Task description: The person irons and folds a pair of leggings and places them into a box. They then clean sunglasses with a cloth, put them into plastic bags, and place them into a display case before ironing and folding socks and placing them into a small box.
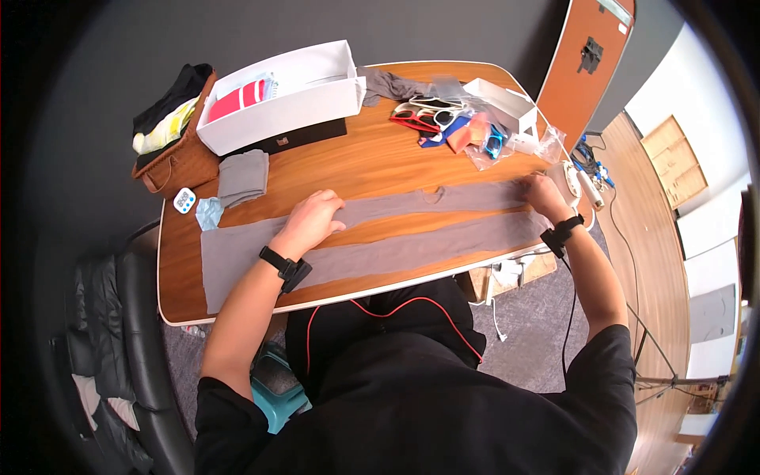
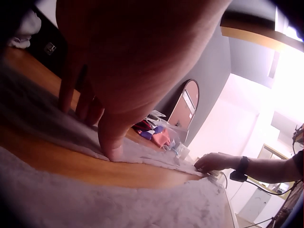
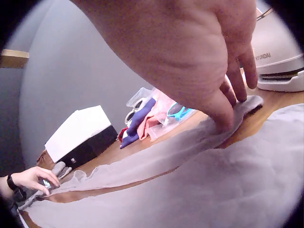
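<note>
Grey tights (image 1: 380, 257) lie stretched lengthwise across the wooden table, waist end to the left, the two long legs side by side toward the right. My left hand (image 1: 310, 222) is over the far leg near the waist end, its straight fingers and thumb pointing down onto the fabric. In the left wrist view the left thumb (image 2: 111, 142) presses at the near edge of that leg. My right hand (image 1: 546, 198) is at the other end of the same leg. Its thumb and fingers pinch the leg's tip, where the fabric (image 3: 247, 107) bunches up a little.
Behind the tights stand a white box (image 1: 277, 115) and a wicker basket (image 1: 178, 172) of clothes. A folded grey cloth (image 1: 243, 176) and a small timer (image 1: 184, 200) lie at the left. Sunglasses (image 1: 427, 119) and wrappers pile up at the back right, and a white appliance (image 3: 280, 52) stands beyond my right hand.
</note>
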Demonstrator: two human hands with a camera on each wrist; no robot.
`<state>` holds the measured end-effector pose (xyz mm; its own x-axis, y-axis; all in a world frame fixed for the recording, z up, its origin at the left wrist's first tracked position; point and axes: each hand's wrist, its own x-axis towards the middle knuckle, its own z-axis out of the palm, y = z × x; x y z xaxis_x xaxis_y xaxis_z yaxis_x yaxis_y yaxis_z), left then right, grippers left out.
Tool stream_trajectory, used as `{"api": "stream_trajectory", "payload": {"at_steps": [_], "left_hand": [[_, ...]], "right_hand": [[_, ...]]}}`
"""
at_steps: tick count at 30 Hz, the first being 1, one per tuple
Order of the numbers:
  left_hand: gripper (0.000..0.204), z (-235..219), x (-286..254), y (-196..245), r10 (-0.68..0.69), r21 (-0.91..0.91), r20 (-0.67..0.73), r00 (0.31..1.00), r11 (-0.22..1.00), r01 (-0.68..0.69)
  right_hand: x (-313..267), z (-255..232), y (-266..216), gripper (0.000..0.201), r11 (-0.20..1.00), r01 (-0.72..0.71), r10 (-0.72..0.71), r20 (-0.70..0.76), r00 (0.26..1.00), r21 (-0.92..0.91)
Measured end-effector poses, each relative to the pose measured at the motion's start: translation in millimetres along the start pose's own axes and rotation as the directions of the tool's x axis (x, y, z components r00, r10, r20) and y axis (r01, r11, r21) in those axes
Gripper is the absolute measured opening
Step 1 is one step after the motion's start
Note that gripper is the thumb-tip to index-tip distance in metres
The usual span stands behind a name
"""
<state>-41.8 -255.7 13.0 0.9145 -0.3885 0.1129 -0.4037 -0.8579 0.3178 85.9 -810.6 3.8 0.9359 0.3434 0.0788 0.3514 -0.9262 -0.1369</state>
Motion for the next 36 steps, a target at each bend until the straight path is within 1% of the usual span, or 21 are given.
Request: {"api": "stream_trajectory", "payload": {"at_steps": [4, 6, 7, 9, 10, 12, 13, 14, 16, 18, 19, 21, 22, 24, 25, 27, 28, 30, 32, 34, 36], "left_hand": [[0.039, -3, -2, 2, -0.008, 0.007, -0.003, 1.000, 1.000, 0.008], [0.036, -3, -3, 1, 0.019, -0.020, -0.053, 0.998, 1.000, -0.020], [0.036, -3, -3, -2, 0.014, -0.018, -0.054, 0.998, 1.000, -0.015], [0.027, -4, -2, -7, 0.046, 0.013, -0.122, 0.991, 0.999, -0.045], [0.027, -4, -1, -8, 0.041, 0.016, -0.121, 0.992, 0.999, -0.039], [0.019, -3, 4, -5, 0.090, -0.027, -0.175, 0.980, 0.995, -0.096], [0.019, -1, 8, -2, 0.087, -0.025, -0.173, 0.981, 0.995, -0.092], [0.017, 2, 13, 1, 0.120, -0.025, -0.165, 0.979, 0.992, -0.126], [0.016, 9, 22, 7, 0.154, -0.020, -0.156, 0.976, 0.987, -0.159], [0.019, 17, 27, 8, 0.152, -0.061, -0.083, 0.985, 0.986, -0.157], [0.019, 20, 27, 6, 0.150, -0.057, -0.083, 0.985, 0.986, -0.155], [0.028, 25, 25, 3, 0.089, -0.080, -0.040, 0.995, 0.993, -0.092], [0.028, 29, 26, 3, 0.083, -0.076, -0.042, 0.996, 0.993, -0.086], [0.041, 28, 22, -2, 0.071, -0.053, -0.054, 0.996, 0.996, -0.074], [0.045, 27, 19, -2, 0.066, -0.059, -0.060, 0.996, 0.996, -0.069], [0.050, 25, 15, -2, 0.033, -0.076, -0.065, 0.997, 0.996, -0.038], [0.051, 25, 14, -3, 0.016, -0.090, -0.064, 0.998, 0.996, -0.022], [0.051, 22, 12, -2, -0.012, -0.099, -0.061, 0.998, 0.995, 0.006], [0.051, 19, 9, -4, -0.028, -0.110, -0.058, 0.998, 0.994, 0.021], [0.049, 5, 3, -1, 0.057, -0.038, -0.047, 0.997, 0.998, -0.059], [0.047, -16, -14, -13, 0.036, -0.046, -0.151, 0.988, 0.998, -0.044]], "right_hand": [[3, 3, 3, 0.031, 1.000, 0.002, -0.003, -0.011, 1.000, -0.014], [0, 2, -4, 0.026, 0.997, -0.033, 0.031, -0.041, 0.999, -0.067], [-3, -3, -18, 0.026, 0.997, -0.028, 0.025, -0.041, 0.999, -0.065], [-8, -14, -53, 0.023, 1.000, 0.020, -0.025, -0.214, 0.977, -0.022], [-7, -19, -72, 0.020, 0.998, 0.064, -0.057, -0.227, 0.972, 0.025], [-4, -18, -114, 0.019, 0.983, 0.121, -0.090, -0.214, 0.973, 0.139], [-2, -15, -137, 0.019, 0.947, 0.253, -0.202, -0.245, 0.948, 0.200], [0, -12, -161, 0.020, 0.890, 0.379, -0.306, -0.285, 0.909, 0.255], [7, -7, -209, 0.020, 0.817, 0.519, -0.454, -0.272, 0.848, 0.252], [20, 4, -244, 0.020, 0.753, 0.601, -0.558, -0.222, 0.799, 0.268], [27, 13, -256, 0.020, 0.751, 0.603, -0.560, -0.226, 0.797, 0.268], [40, 30, -271, 0.020, 0.794, 0.549, -0.547, -0.085, 0.833, 0.262], [41, 36, -271, 0.020, 0.789, 0.555, -0.553, -0.087, 0.828, 0.264], [48, 47, -279, 0.020, 0.804, 0.541, -0.563, 0.025, 0.826, 0.247], [46, 50, -278, 0.022, 0.779, 0.564, -0.577, -0.038, 0.816, 0.275], [45, 47, -279, 0.030, 0.789, 0.546, -0.567, -0.010, 0.824, 0.283], [44, 47, -276, 0.035, 0.780, 0.567, -0.577, -0.046, 0.816, 0.265], [42, 37, -280, 0.040, 0.815, 0.518, -0.539, 0.011, 0.842, 0.258], [43, 35, -279, 0.042, 0.818, 0.497, -0.524, 0.021, 0.851, 0.289], [44, 34, -277, 0.043, 0.817, 0.507, -0.533, 0.021, 0.846, 0.276], [41, 35, -281, 0.044, 0.817, 0.509, -0.536, 0.030, 0.844, 0.271]]}}
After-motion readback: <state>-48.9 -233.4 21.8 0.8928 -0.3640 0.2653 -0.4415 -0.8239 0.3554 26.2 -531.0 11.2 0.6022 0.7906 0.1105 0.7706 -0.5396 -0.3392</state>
